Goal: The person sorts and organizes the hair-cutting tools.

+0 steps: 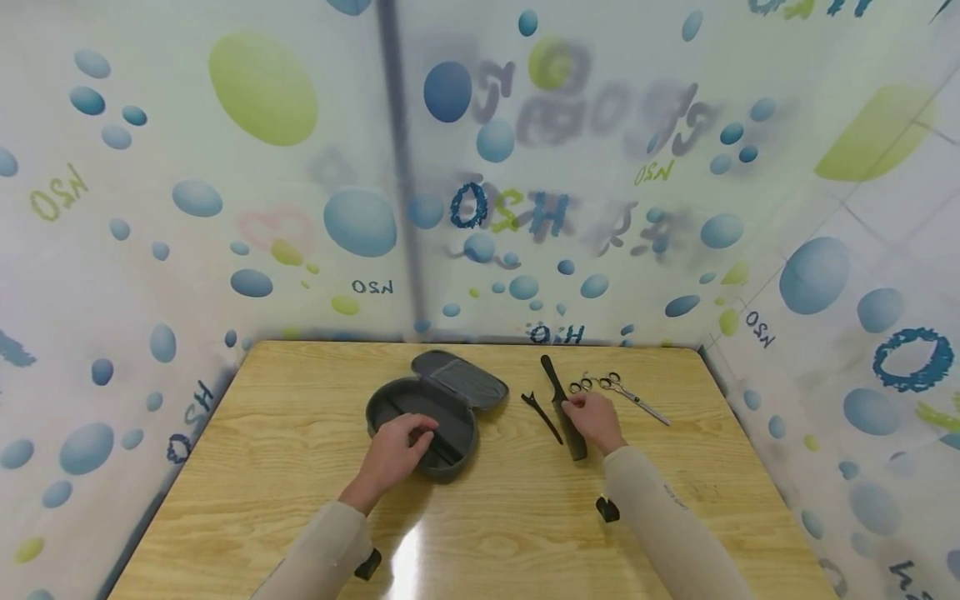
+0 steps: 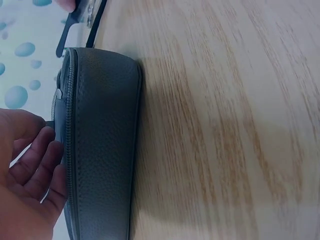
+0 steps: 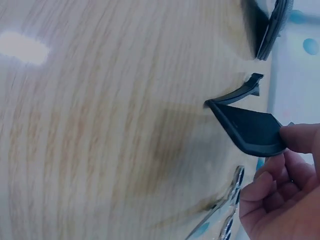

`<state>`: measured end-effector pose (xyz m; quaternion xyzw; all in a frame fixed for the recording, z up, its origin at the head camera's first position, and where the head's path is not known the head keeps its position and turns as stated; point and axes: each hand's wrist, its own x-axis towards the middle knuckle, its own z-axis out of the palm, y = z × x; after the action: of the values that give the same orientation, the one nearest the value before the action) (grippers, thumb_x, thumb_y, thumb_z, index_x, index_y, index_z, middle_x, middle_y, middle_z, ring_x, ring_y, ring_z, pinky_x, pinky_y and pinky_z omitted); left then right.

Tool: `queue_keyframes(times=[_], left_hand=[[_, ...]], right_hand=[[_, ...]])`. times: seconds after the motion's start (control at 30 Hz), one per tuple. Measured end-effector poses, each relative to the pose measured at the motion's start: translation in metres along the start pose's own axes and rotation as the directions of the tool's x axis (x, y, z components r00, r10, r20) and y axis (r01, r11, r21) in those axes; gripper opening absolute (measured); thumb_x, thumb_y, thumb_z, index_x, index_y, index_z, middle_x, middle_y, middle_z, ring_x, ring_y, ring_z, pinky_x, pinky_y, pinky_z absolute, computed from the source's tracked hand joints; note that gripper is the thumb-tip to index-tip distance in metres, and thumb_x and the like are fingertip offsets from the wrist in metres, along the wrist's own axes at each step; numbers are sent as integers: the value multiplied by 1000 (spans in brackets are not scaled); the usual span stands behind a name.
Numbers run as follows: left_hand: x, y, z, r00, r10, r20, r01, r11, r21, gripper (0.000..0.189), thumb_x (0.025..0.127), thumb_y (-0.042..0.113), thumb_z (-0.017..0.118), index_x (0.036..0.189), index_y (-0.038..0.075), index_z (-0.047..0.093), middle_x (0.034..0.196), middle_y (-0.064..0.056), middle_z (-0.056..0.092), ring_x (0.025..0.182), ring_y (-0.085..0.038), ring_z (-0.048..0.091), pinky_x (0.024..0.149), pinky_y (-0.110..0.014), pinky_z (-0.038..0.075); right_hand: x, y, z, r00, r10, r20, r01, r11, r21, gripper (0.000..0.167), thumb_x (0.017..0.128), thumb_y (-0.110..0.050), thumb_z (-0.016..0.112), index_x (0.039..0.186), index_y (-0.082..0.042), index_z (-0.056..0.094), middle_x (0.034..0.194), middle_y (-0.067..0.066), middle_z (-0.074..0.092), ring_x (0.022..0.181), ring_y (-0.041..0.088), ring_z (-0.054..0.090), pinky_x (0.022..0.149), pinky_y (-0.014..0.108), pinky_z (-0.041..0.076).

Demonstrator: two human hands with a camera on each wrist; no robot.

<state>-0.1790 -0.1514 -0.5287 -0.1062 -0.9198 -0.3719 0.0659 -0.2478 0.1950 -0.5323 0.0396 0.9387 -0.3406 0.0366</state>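
A dark grey zippered case [image 1: 459,473] lies unzipped on the table, its lid [image 1: 468,379] folded back to the far right. My left hand [image 1: 393,454] is over its inside, thumb and fingertips pinching what looks like a dark inner strap [image 2: 50,123]; the fingers partly hide it. To the right, my right hand [image 1: 596,419] pinches a black handled comb [image 1: 573,433] by its middle, its toothed end tilted above the table in the right wrist view. A black hair clip [image 1: 542,417] lies just left of the comb. Silver hair scissors [image 1: 637,402] with ring handles lie beyond the right hand.
The wooden table [image 1: 300,400] ends at a back edge against a patterned curtain [image 1: 495,250], which also runs along both sides. Small black blocks [image 1: 608,509] hang at the sleeves' cuffs.
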Motion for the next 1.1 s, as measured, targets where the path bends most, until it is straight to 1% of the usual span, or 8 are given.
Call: queue_keyframes(times=[0.07,0.17,0.37,0.53,0.73,0.9,1.0,1.1], left_hand=[[0,2,0,1000,6,-4,-6,1000,-4,14,89,11,70,103,12,73,95,4,70,82,-10,64,73,-29,53],[0,4,0,1000,2,-1,-2,1000,-4,14,89,11,70,103,12,73,94,3,70,82,-11,64,73,-29,52],[0,7,0,1000,-14,7,14,1000,-3,14,88,10,71,102,12,73,93,3,70,81,-10,64,73,-30,52],[0,11,0,1000,6,6,-6,1000,-16,13,88,11,71,101,12,74,91,3,70,80,-10,63,72,-28,51],[1,17,2,999,52,1,-51,998,-40,12,89,13,71,101,12,74,91,1,70,80,-8,62,73,-25,51],[2,23,4,996,84,-9,-84,994,-67,12,89,13,71,100,12,74,91,2,70,79,-7,62,71,-24,51],[2,26,5,996,87,-14,-88,993,-81,13,88,10,71,100,12,74,92,4,70,80,-6,63,72,-24,51],[2,28,6,996,90,-12,-90,993,-78,13,88,10,71,101,13,74,92,5,70,80,-6,62,72,-24,52]], right_hand=[[0,-2,0,1000,-12,-2,12,1000,-1,33,95,-26,61,114,0,69,114,18,69,98,29,65,83,45,53],[0,-6,0,1000,-29,-1,29,999,18,31,96,-25,61,114,0,69,115,18,68,99,30,64,83,44,52],[-2,-15,1,996,-92,-5,92,993,71,26,95,-22,63,110,-3,70,106,14,69,92,25,64,75,39,52],[-4,-26,1,989,-149,-25,151,981,121,23,94,-22,64,107,-3,70,100,13,69,90,24,63,71,35,52],[-11,-47,1,989,-148,26,138,962,237,20,95,-26,64,105,-9,69,96,9,69,83,27,67,67,31,53],[-16,-60,2,984,-158,81,123,937,328,18,95,-25,64,104,-9,66,93,10,69,81,29,67,71,36,54],[-17,-63,3,979,-173,109,119,915,386,17,95,-23,64,104,-8,65,92,11,68,82,28,67,74,40,54],[-17,-64,6,973,-210,100,156,910,384,17,94,-21,65,104,-7,67,91,10,68,82,29,66,74,39,54]])
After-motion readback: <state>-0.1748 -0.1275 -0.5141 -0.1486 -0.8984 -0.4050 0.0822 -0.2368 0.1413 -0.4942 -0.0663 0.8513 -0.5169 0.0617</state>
